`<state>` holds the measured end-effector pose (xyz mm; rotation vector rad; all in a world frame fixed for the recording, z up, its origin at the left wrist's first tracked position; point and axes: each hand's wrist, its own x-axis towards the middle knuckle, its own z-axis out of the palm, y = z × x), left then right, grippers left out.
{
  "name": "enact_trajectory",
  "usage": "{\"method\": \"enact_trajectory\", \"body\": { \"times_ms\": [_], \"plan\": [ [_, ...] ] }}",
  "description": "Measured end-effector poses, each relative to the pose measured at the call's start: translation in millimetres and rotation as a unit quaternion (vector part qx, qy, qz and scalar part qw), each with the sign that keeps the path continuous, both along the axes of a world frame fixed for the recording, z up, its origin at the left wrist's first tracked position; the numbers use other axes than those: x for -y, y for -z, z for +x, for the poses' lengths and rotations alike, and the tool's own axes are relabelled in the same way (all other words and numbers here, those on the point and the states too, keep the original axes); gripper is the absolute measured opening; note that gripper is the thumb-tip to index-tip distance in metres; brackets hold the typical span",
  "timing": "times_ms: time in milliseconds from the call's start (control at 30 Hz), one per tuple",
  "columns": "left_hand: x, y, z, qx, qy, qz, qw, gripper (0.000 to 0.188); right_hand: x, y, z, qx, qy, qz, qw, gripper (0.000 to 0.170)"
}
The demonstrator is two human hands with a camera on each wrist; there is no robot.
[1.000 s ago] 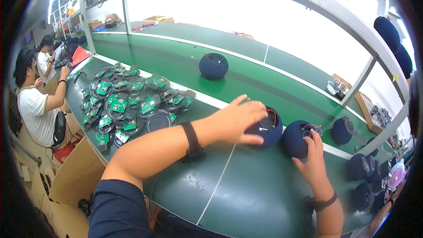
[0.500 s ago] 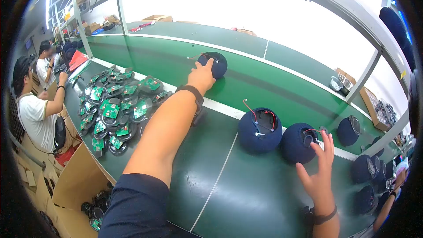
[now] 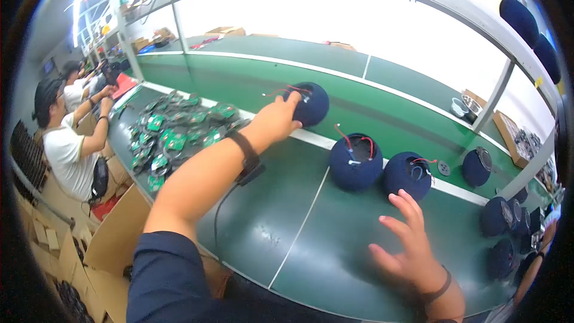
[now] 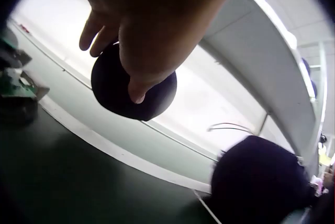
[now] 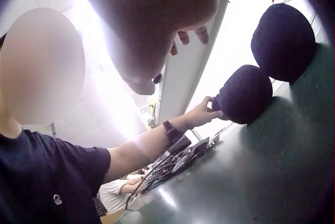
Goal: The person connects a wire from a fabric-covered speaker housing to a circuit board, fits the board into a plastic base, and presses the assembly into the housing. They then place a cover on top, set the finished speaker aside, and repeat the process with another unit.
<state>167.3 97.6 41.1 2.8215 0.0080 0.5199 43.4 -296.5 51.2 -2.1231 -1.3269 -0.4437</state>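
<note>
My left hand (image 3: 276,121) grips a round navy fabric-covered housing (image 3: 313,105) by its near left side, over the green belt. Thin wires come out at its top opening. The left wrist view has the thumb pressed on the side of this dark ball (image 4: 107,90), fingers over the top. My right hand (image 3: 406,242) is held above the bench with fingers spread, holding nothing. Just beyond it sit two more navy housings, one (image 3: 356,170) with red wires standing out of its opening, the other (image 3: 406,182) with a wire over its rim.
Green circuit boards on black round parts (image 3: 179,128) are heaped on the left of the bench. A small dark disc (image 3: 443,168) and another housing (image 3: 476,167) lie to the right. Several more housings (image 3: 496,215) stand at far right. A metal shelf frame (image 3: 496,93) spans overhead. Other people sit at left.
My left hand left the near housing, reached to the one on the belt, and has drawn it slightly right and nearer. My right hand has come off the other housing and back toward me.
</note>
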Motion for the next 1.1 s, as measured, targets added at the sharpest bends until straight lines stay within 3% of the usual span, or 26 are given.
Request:
{"method": "enact_trajectory", "body": {
  "times_ms": [100, 200, 300, 400, 500, 567, 633, 700, 733, 800, 867, 900, 967, 1033, 1100],
  "plan": [
    [13.6, -18.7, -86.8, -0.062, 0.044, 0.035, 0.996, 0.062, -8.3, 1.2, -10.0, -0.018, -0.038, -0.017, 0.999, 0.058],
    [24.4, -18.6, -163.0, -0.059, 0.043, 0.155, 0.985, 0.064, -16.7, 6.6, -18.7, -0.055, -0.062, -0.03, 0.996, 0.059],
    [37.9, -18.0, -229.9, -0.121, 0.045, 0.16, 0.979, 0.065, -29.5, 10.2, -29.1, -0.088, -0.089, -0.035, 0.992, 0.059],
    [36.4, -2.8, -262.6, -0.102, 0.084, 0.14, 0.981, 0.063, -47.0, 16.2, -32.2, -0.086, -0.104, -0.042, 0.99, 0.06],
    [27.6, 17.2, -266.3, -0.058, 0.149, 0.082, 0.984, 0.063, -70.1, 14.9, -29.6, -0.143, -0.086, -0.036, 0.985, 0.063],
    [23.4, 26.4, -265.5, -0.089, 0.121, -0.176, 0.973, 0.063, -88.3, 15.2, -23.8, -0.14, -0.076, -0.026, 0.987, 0.063],
    [23.5, 27.8, -266.2, -0.069, 0.146, -0.192, 0.968, 0.063, -100.8, 19.6, -19.0, -0.134, -0.066, -0.014, 0.989, 0.064],
    [28.4, 28.6, -267.6, -0.108, 0.126, -0.286, 0.944, 0.068, -110.4, 25.8, -17.5, -0.185, -0.055, -0.038, 0.98, 0.067],
    [29.7, 32.6, -266.3, -0.107, 0.123, -0.285, 0.944, 0.068, -114.7, 29.5, -22.5, -0.161, -0.038, -0.001, 0.986, 0.06],
    [31.2, 47.6, -259.0, -0.07, 0.17, -0.401, 0.898, 0.068, -113.6, 19.7, -35.9, -0.134, 0.003, -0.017, 0.991, 0.054],
    [28.6, 54.8, -248.7, -0.062, 0.187, -0.337, 0.92, 0.066, -111.4, 6.2, -52.5, -0.092, 0.082, -0.025, 0.992, 0.039],
    [26.6, 54.8, -244.7, -0.059, 0.21, -0.272, 0.937, 0.064, -108.5, 3.3, -55.9, -0.093, 0.077, -0.027, 0.992, 0.039],
    [16.7, 45.7, -239.9, -0.054, 0.21, -0.264, 0.94, 0.057, -100.9, -1.0, -57.8, -0.023, 0.112, -0.087, 0.99, 0.035],
    [-11.0, 49.0, -221.0, 0.013, 0.178, -0.137, 0.974, 0.06, -101.2, -2.5, -57.6, -0.014, 0.122, -0.09, 0.988, 0.034],
    [-35.4, 49.8, -208.8, 0.061, 0.022, -0.061, 0.996, 0.063, -103.8, 5.4, -52.3, 0.056, 0.099, -0.032, 0.993, 0.036]
  ]
}}
